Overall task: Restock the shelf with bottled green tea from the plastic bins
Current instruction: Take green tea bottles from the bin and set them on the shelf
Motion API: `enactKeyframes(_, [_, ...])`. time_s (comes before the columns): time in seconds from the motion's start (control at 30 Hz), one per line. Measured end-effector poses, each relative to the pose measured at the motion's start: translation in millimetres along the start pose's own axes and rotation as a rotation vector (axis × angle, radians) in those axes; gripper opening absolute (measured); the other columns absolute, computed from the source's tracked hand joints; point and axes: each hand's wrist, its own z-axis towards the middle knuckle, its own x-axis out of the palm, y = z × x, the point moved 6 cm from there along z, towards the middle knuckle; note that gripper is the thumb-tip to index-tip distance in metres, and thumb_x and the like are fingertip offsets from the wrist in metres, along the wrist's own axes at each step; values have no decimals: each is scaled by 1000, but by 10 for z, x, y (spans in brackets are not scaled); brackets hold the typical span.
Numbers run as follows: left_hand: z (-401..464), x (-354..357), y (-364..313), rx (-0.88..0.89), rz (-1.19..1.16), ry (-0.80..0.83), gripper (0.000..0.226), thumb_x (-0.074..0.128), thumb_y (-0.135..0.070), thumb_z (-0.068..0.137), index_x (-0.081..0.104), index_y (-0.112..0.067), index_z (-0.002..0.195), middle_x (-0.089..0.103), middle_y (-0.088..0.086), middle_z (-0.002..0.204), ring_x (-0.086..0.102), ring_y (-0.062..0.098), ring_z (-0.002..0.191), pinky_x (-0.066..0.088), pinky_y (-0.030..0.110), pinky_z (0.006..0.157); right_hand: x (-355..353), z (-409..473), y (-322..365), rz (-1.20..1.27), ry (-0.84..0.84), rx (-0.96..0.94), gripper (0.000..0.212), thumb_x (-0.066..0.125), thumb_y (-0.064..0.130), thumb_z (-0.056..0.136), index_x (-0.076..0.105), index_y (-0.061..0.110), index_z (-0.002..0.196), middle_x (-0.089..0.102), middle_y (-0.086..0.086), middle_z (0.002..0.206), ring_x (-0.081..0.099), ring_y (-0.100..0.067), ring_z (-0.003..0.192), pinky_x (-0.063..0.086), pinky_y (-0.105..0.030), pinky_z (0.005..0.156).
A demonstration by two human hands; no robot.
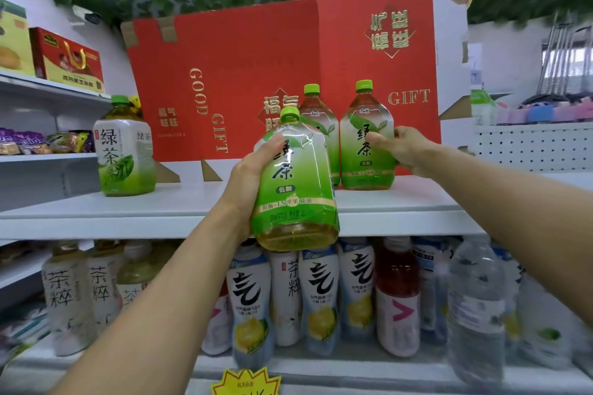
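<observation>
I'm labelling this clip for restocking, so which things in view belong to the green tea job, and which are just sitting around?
Part of the job:
- green tea bottle held in the left hand
- green tea bottle on the shelf gripped by the right hand
- third green tea bottle behind
- top shelf

Just there:
- red gift boxes
- white-labelled green tea bottle
- lower-shelf drinks

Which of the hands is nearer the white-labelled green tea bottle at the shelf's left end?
Left. The left hand, holding a green tea bottle in front of the shelf, is nearer the white-labelled green tea bottle; the right hand is much farther right.
</observation>
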Motion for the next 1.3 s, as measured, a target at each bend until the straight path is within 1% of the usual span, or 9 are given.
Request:
enactKeyframes(0.17, [-26,32,-18,-7,-12,0,63,68,-48,75,63,-11,126,74,15,99,72,30,78,62,40,69,61,-55,-40,-141,-17,37,53,63,43,91,51,5,127,60,-12,127,56,-30,117,43,-48,106])
enactKeyframes(0.23, [-41,45,-28,-2,-12,-7,69,68,-48,75,60,-9,132,72,17,104,72,31,81,62,42,71,16,-214,45,-297,-254,-49,71,64,42,90,35,4,142,46,-16,139,44,-31,128,36,-47,111])
enactKeyframes(0.3, [-37,37,-24,1,-11,-16,73,69,-46,76,56,-8,137,70,20,110,70,33,84,61,44,74,83,-593,287,-282,-434,-281,61,61,38,93,37,5,138,47,-12,127,45,-26,118,40,-43,106])
enactKeyframes(0.47, [-4,1,-27,41,-57,-75,67,76,-42,82,58,-6,136,64,27,127,66,42,103,56,58,91,800,-1319,547,102,243,-115,98,58,76,65,46,6,133,64,-6,117,67,-17,96,56,-30,73])
enactKeyframes(0.6, [-81,127,-84,219,-86,-162,78,84,-47,71,57,-8,133,64,26,128,63,49,114,51,66,94,894,-1411,618,181,382,-64,67,85,56,63,68,11,109,76,-4,99,73,-21,92,58,-39,86])
enactKeyframes(0.83, [139,645,-375,358,206,-131,67,24,-67,99,54,-20,137,62,6,131,63,20,116,51,41,100,35,-1413,603,276,89,-241,85,90,36,51,52,13,124,72,-2,105,72,-16,90,60,-30,75])
enactKeyframes(0.97, [380,501,-130,211,463,-360,51,42,-57,98,44,-27,140,33,4,148,38,21,131,32,36,108,-493,-1348,298,212,-98,-244,94,88,40,48,48,14,129,67,0,109,69,-15,95,59,-28,74])
enactKeyframes(1.1, [633,327,222,-56,641,-389,85,60,-43,97,10,-16,160,10,11,163,24,32,148,25,44,119,-851,-1247,-26,232,-194,-163,104,89,51,39,50,14,129,67,-5,114,68,-22,100,59,-43,85])
enactKeyframes(1.3, [832,267,310,-75,644,-361,95,69,-31,93,4,-18,160,17,10,164,29,33,146,26,47,120,-1049,-874,-242,149,-152,-63,114,90,60,32,50,19,131,70,-2,113,69,-21,101,54,-45,94])
